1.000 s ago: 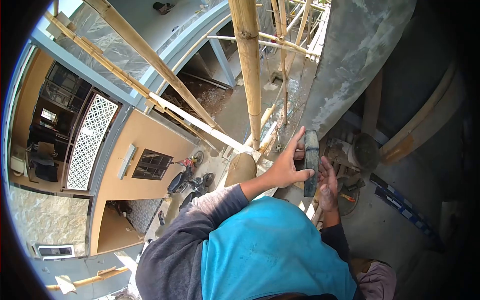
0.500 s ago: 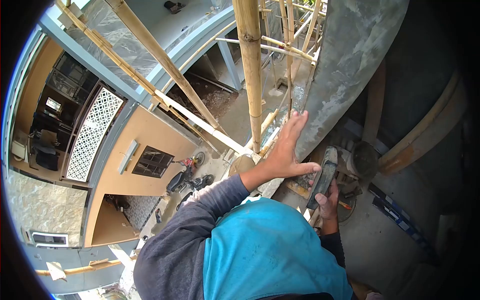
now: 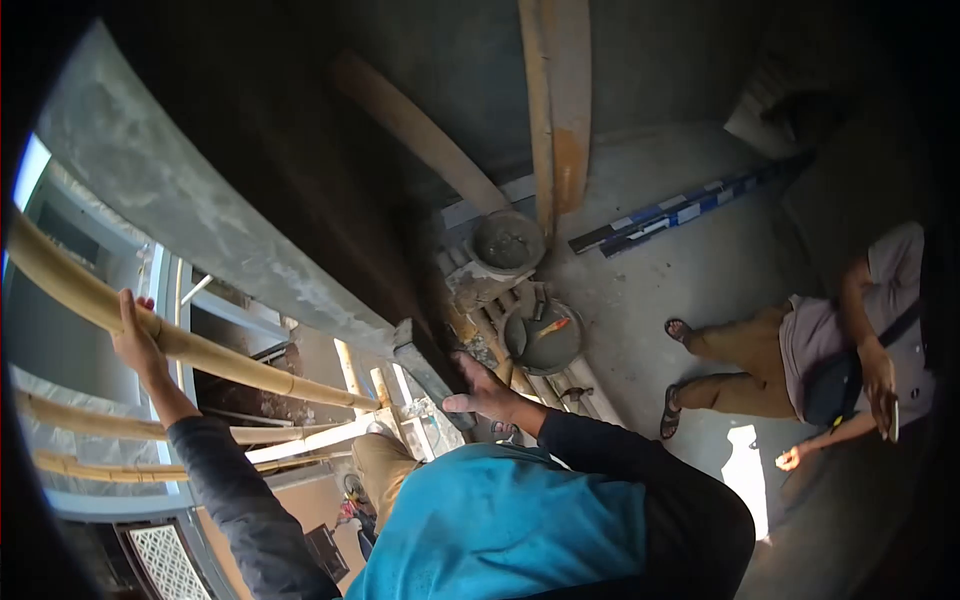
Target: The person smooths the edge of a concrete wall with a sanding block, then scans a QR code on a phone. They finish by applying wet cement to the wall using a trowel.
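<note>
My left hand (image 3: 138, 338) is wrapped round a thick bamboo pole (image 3: 240, 368) on the left, its arm stretched out. In my right hand (image 3: 486, 390) is a long, dark, cement-stained block-like tool (image 3: 430, 372), its far end close to the lower edge of the grey plastered column (image 3: 230, 225). My thumb lies on the tool's side; the other fingers are partly hidden. Beyond that hand stand a bucket of grey mortar (image 3: 507, 243) and a round basin (image 3: 550, 340) with an orange-handled tool in it.
More bamboo poles (image 3: 110, 418) cross the left side, above a drop to a lower level. Blue-and-white level-like bars (image 3: 690, 208) lie on the concrete floor (image 3: 650, 290). A person in sandals (image 3: 800, 350) is at the right. Boards (image 3: 570, 110) lean at the top.
The view has swung right. My left hand, open near the tool before, has moved away and now grips the pole. My right hand still holds the tool; a person has come into view.
</note>
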Tool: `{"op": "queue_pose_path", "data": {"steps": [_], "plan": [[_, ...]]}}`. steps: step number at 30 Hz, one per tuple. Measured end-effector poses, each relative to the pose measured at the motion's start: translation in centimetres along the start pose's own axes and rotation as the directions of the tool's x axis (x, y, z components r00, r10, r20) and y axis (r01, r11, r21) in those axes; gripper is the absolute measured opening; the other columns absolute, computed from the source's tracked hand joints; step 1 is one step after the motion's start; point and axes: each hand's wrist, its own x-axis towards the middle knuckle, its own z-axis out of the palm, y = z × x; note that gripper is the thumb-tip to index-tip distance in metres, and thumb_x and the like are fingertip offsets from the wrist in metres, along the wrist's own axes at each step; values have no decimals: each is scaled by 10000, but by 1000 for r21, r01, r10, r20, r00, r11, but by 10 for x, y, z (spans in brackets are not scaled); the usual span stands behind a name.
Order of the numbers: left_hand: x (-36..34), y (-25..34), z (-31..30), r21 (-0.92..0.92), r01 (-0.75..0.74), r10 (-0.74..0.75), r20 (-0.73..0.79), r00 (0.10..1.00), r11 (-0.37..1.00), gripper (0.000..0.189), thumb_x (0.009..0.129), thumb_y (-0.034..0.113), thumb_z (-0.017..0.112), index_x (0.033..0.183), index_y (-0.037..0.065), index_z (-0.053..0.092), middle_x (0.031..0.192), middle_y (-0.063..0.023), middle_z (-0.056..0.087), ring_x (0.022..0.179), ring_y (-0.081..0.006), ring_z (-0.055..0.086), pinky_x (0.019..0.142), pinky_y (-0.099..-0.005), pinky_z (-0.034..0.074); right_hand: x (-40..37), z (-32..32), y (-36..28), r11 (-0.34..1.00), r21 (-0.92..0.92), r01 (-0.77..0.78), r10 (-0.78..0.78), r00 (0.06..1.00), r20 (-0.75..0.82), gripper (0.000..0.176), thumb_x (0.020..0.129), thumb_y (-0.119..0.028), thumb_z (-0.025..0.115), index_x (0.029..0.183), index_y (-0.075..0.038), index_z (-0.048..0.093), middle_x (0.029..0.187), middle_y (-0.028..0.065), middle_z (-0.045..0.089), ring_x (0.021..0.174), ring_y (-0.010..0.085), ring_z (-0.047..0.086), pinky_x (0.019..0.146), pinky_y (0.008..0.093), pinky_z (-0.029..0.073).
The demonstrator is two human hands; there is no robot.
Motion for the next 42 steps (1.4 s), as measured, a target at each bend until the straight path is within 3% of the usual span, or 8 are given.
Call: {"op": "queue_pose_path", "data": {"steps": [21, 23, 24, 25, 30, 38, 41, 42], "plan": [[15, -28, -12, 29, 37, -36, -36, 999, 999, 562, 768, 440, 800, 1074, 11, 606, 917, -69, 600, 819, -165, 590, 735, -295, 487, -52, -42, 15, 1000, 24, 17, -10, 970, -245, 991, 741, -401, 810, 1428, 64, 268, 1345, 183, 461, 1254, 249, 437, 1089, 372, 319], [12, -23, -16, -15, 34, -35, -18, 999, 999, 557, 774, 423, 798, 1084, 1, 608, 915, -83, 607, 813, -175, 598, 725, -302, 497, -61, -66, 49, 994, -57, -91, 65, 933, -354, 1050, 733, -443, 807, 1455, 72, 245, 1438, 221, 387, 1319, 291, 400, 1091, 352, 329], [8, -16, -14, -4, 39, -38, 7, 999, 999, 552, 779, 413, 796, 1088, -3, 607, 906, -91, 610, 801, -179, 602, 713, -309, 504, -75, -49, -22, 983, 101, -151, 175, 935, -309, 1152, 706, -464, 820, 1487, 72, 165, 1525, 243, 255, 1396, 318, 313, 1101, 364, 330], [4, -10, -9, -67, 15, -16, -6, 1000, 998, 523, 785, 358, 802, 1077, -24, 597, 879, -107, 614, 766, -195, 611, 684, -320, 518, -77, -74, 35, 961, 154, -230, 273, 878, -394, 1168, 711, -434, 825, 1498, 70, 124, 1526, 238, 255, 1391, 317, 324, 1080, 381, 363], [3, 6, 2, -56, 5, -10, -87, 996, 998, 453, 796, 219, 802, 1047, -63, 551, 919, -168, 632, 794, -254, 648, 713, -326, 549, -115, -114, 9, 998, 28, -50, 57, 860, -507, 665, 771, -167, 770, 1317, -17, 421, 1159, 80, 578, 1055, 170, 560, 919, 329, 465], [55, -15, -34, 56, 12, -11, -21, 1000, 998, 379, 877, 263, 682, 1001, -60, 527, 931, -195, 626, 818, -317, 649, 801, -395, 558, -146, -195, 64, 836, -118, -536, 271, 591, -759, 740, 693, -374, 842, 1217, 26, 507, 1080, 131, 636, 969, 221, 622, 849, 355, 498], [64, -18, -47, 83, -11, 7, 49, 999, 996, 372, 903, 269, 626, 1024, -58, 497, 945, -202, 628, 850, -337, 653, 824, -408, 554, -125, -220, 91, 362, -353, -863, 328, 473, -818, 941, 551, -564, 845, 1210, 22, 518, 1134, 237, 636, 1028, 340, 642, 864, 407, 509], [71, -18, -52, 97, -10, 5, 48, 999, 995, 372, 903, 269, 626, 1024, -58, 497, 945, -202, 628, 850, -337, 653, 824, -408, 554, -108, -221, 88, 360, -354, -863, 340, 475, -812, 941, 551, -564, 845, 1210, 22, 518, 1134, 237, 636, 1028, 340, 642, 864, 407, 509]]}}
